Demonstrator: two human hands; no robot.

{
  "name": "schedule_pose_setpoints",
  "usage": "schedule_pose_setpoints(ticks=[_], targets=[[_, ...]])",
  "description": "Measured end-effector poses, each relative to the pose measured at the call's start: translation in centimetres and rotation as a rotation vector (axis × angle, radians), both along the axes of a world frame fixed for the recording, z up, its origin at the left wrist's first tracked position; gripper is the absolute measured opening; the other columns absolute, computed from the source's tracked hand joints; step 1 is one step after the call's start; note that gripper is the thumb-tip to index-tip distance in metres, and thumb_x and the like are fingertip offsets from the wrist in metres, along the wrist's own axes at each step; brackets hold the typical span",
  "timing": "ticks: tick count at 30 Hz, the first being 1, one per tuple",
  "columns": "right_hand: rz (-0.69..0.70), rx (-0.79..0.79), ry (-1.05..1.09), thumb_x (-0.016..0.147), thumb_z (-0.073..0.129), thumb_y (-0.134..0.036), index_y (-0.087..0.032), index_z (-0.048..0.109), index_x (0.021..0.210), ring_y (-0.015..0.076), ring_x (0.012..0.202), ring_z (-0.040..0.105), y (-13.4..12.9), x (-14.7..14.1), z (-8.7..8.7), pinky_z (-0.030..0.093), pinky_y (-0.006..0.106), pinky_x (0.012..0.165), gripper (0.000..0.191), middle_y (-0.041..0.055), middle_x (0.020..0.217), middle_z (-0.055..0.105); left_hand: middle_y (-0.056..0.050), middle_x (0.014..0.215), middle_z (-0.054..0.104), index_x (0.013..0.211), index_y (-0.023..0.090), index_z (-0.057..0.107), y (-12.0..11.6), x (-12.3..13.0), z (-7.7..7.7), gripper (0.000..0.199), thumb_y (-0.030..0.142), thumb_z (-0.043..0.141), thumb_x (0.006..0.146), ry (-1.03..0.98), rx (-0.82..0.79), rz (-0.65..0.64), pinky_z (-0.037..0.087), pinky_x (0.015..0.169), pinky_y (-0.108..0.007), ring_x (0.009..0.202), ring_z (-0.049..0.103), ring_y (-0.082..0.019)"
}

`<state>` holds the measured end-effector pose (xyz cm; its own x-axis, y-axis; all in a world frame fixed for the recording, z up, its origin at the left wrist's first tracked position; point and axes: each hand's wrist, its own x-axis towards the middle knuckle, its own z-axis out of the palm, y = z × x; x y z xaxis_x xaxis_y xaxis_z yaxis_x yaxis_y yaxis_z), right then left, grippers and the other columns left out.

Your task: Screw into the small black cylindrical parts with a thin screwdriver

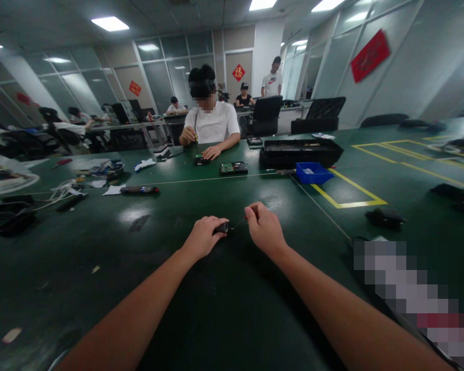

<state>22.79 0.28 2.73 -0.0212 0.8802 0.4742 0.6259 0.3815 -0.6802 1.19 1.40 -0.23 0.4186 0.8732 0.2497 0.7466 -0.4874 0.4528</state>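
My left hand (201, 235) is closed round a black cylinder (222, 228), which lies on its side low over the green table. Its small end faces right. Fingers curled, my right hand (266, 230) pinches a thin screwdriver (241, 222) with a bit of red by the fingertips. The slim shaft points down and left at the cylinder's end; whether the tip touches it I cannot tell. Most of the screwdriver's handle is hidden in my fist.
A co-worker (211, 121) sits opposite, tool in hand, over a small green circuit board. Nearby lie a hard drive (234, 168), a black case (299, 152) and a blue bin (313, 173). A dark cylindrical tool (139, 190) and tangled cables (60, 193) lie to the left.
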Motion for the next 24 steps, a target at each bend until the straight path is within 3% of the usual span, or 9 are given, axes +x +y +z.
schedule_pose_setpoints(ticks=[4,9,13,17,20,24], targets=[[-0.051,-0.011,0.032,0.101,0.042,-0.041,-0.025,0.059,0.088,0.0208,0.065,0.06,0.0,0.1,0.0,0.039,0.033,0.06,0.027,0.0031,0.072,0.066,-0.008,0.124,0.067,0.126,0.023,0.065,0.2,-0.3,0.2,0.035,0.025,0.068,0.091,-0.083,-0.001,0.078,0.043,0.105,-0.047,0.116,0.059,-0.028],[-0.058,0.008,0.06,0.102,0.043,-0.041,-0.024,0.058,0.087,0.0204,0.066,0.06,-0.1,0.3,0.1,0.039,0.032,0.061,0.027,0.0028,0.073,0.066,-0.009,0.123,0.066,0.128,0.021,0.057,0.1,-0.6,1.2,0.035,0.03,0.062,0.094,-0.4,-0.02,0.215,0.046,0.102,-0.041,0.113,0.061,-0.024],[-0.072,0.02,0.087,0.102,0.042,-0.042,-0.024,0.058,0.087,0.02,0.066,0.06,-0.1,0.3,0.2,0.039,0.032,0.062,0.028,0.0023,0.073,0.065,-0.007,0.109,0.067,0.131,0.021,0.05,-0.2,-0.9,2.1,0.039,0.04,0.054,0.097,-0.545,-0.106,0.226,0.049,0.089,-0.036,0.097,0.064,-0.021],[-0.073,0.019,0.111,0.102,0.042,-0.043,-0.024,0.058,0.09,0.0205,0.067,0.061,-0.2,0.3,0.3,0.04,0.033,0.063,0.028,0.0024,0.074,0.066,-0.003,0.08,0.063,0.107,0.02,0.06,-0.8,-0.3,3.1,0.036,0.053,0.055,0.094,-0.444,-0.189,0.195,0.047,0.069,-0.033,0.071,0.059,-0.019],[-0.078,0.028,0.117,0.102,0.041,-0.043,-0.024,0.059,0.091,0.0209,0.068,0.061,-0.2,0.3,0.4,0.041,0.033,0.064,0.028,0.0029,0.075,0.066,-0.005,0.09,0.068,0.1,0.021,0.066,-1.3,0.7,3.7,0.025,0.044,0.058,0.093,-0.282,-0.152,0.136,0.049,0.077,-0.035,0.083,0.063,-0.022],[-0.088,0.04,0.116,0.102,0.041,-0.042,-0.024,0.058,0.09,0.0212,0.068,0.062,-0.2,0.3,0.4,0.041,0.033,0.064,0.028,0.0033,0.075,0.067,-0.007,0.108,0.07,0.114,0.025,0.072,-1.4,2.5,3.6,0.027,0.033,0.054,0.095,-0.028,-0.107,-0.006,0.05,0.086,-0.039,0.096,0.064,-0.025]])
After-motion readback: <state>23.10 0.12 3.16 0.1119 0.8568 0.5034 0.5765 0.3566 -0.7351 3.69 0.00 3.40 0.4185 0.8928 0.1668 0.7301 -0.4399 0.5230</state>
